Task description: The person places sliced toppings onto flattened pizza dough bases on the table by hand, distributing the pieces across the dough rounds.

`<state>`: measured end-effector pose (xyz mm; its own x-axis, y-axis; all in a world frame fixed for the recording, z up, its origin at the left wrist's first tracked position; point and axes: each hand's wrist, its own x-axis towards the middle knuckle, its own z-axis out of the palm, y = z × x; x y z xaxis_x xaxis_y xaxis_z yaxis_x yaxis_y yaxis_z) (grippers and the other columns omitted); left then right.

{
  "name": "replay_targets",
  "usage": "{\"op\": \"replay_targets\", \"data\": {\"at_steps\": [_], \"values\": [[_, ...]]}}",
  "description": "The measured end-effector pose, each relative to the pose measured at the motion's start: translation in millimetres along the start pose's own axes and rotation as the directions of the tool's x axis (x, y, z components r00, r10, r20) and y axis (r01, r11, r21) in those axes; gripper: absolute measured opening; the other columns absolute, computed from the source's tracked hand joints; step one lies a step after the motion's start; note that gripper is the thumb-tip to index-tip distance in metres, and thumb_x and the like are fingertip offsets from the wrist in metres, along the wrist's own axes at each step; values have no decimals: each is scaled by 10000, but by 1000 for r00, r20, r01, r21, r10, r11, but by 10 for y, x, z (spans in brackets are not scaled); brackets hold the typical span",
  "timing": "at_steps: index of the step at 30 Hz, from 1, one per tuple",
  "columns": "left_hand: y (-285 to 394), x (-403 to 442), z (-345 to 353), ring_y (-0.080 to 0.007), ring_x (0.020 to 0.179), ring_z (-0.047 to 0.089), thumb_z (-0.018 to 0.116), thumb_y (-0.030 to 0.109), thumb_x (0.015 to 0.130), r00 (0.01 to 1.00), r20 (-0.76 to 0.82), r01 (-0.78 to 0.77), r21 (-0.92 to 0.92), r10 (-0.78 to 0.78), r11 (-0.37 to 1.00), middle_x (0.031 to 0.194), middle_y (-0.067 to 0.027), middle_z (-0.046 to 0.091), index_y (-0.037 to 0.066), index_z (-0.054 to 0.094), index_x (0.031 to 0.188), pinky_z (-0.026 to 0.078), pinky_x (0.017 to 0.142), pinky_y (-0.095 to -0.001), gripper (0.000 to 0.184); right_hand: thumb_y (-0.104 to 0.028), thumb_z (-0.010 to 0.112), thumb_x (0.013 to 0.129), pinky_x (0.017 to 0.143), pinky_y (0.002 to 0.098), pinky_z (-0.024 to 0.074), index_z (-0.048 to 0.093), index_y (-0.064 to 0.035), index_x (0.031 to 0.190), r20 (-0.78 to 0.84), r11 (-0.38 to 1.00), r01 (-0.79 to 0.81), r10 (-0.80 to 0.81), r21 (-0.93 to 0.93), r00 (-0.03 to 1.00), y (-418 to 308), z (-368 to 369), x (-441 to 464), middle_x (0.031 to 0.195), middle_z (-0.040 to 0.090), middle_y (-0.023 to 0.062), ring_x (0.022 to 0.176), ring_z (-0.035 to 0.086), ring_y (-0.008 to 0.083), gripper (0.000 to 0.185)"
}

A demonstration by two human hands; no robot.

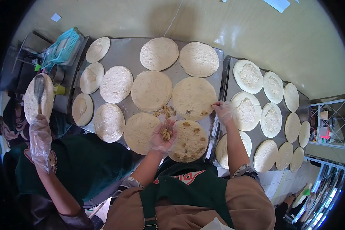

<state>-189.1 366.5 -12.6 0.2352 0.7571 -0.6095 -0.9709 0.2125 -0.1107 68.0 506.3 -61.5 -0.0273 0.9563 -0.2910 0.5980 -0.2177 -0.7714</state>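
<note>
Palm up, my left hand [160, 138] in a clear plastic glove cradles a small pile of brownish mushroom slices [166, 134]. It is above the gap between two round dough bases. My right hand [223, 110], also gloved, pinches its fingers together at the right edge of a sauce-covered dough base [194, 96]; what is in the pinch is too small to make out. A few slices lie on that base. Below it, another base [188, 142] carries several scattered slices. A loose heap of slices [165, 111] lies on the metal table between the bases.
Several more white-coated bases cover the metal table [136, 43] and a second table at right, with bases such as this one [248, 76]. At left, a co-worker's gloved hand [40, 132] holds a spoon [39, 90] over a base. A turquoise basket [67, 46] stands behind.
</note>
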Motion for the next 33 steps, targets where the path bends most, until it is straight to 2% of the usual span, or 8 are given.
{"op": "replay_targets", "data": {"at_steps": [6, 11, 13, 18, 21, 24, 28, 33], "values": [[-112, 80, 292, -242, 1082, 404, 411, 372, 801, 985, 166, 47, -30, -42, 998, 1170, -119, 421, 77, 405, 1147, 326, 903, -415, 455, -208, 560, 672, 617, 324, 426, 596, -72, 773, -107, 920, 65, -115, -387, 988, -392, -39, -53, 715, 580, 102, 668, 550, 227, 173], [-195, 139, 514, -260, 1112, 365, 412, 427, 787, 977, 208, 44, 24, -48, 999, 1225, -121, 355, 92, 346, 1191, 307, 917, -425, 529, -199, 560, 662, 602, 314, 438, 600, -80, 766, -215, 950, 190, -245, -250, 945, -473, -48, -203, 743, 581, 98, 688, 562, 212, 162], [-233, 180, 554, -262, 1117, 357, 406, 443, 786, 971, 232, 50, 27, -55, 998, 1237, -122, 337, 97, 326, 1206, 298, 923, -428, 550, -191, 562, 659, 594, 310, 442, 597, -79, 770, -196, 974, 211, -223, -78, 955, -674, -76, -379, 742, 578, 96, 691, 564, 209, 161], [-276, 304, 603, -281, 1139, 321, 409, 527, 754, 885, 430, 172, 53, -177, 984, 1251, -151, 306, 97, 298, 1225, 287, 932, -393, 648, -116, 596, 616, 552, 317, 428, 584, -101, 863, 346, 893, 450, -419, -11, 840, -1556, -189, -801, 748, 552, 93, 667, 551, 233, 247], [-395, 262, 752, -276, 1118, 341, 413, 551, 740, 952, 292, 51, 136, -90, 989, 1242, -168, 311, 98, 283, 1236, 300, 920, -373, 684, -116, 598, 603, 563, 320, 432, 588, -113, 858, 257, 732, 597, -539, -328, 802, -1428, 39, -800, 723, 553, 80, 645, 550, 247, 255], [-398, 336, 661, -275, 1119, 339, 410, 548, 744, 944, 301, 96, 136, -134, 986, 1236, -174, 316, 104, 275, 1243, 299, 923, -355, 681, -133, 588, 636, 561, 316, 435, 590, -107, 836, 225, 735, 612, -569, -291, 791, -1276, 111, -727, 674, 561, 83, 620, 554, 255, 201], [-372, 389, 603, -276, 1150, 304, 400, 537, 752, 893, 401, 211, 26, -204, 977, 1250, -168, 297, 109, 283, 1239, 262, 945, -384, 659, -169, 532, 684, 558, 364, 428, 593, -105, 786, 267, 876, 428, -368, -222, 891, -1227, 12, -646, 677, 572, 92, 608, 554, 261, 135], [-313, 331, 558, -273, 1181, 259, 405, 497, 766, 955, 276, 92, 66, -107, 994, 1271, -153, 269, 125, 298, 1232, 200, 962, -442, 606, -134, 559, 702, 563, 228, 421, 604, -55, 883, 1, 994, 84, -84, 69, 996, -476, -153, -17, 704, 601, 92, 611, 552, 113, 203]]}}
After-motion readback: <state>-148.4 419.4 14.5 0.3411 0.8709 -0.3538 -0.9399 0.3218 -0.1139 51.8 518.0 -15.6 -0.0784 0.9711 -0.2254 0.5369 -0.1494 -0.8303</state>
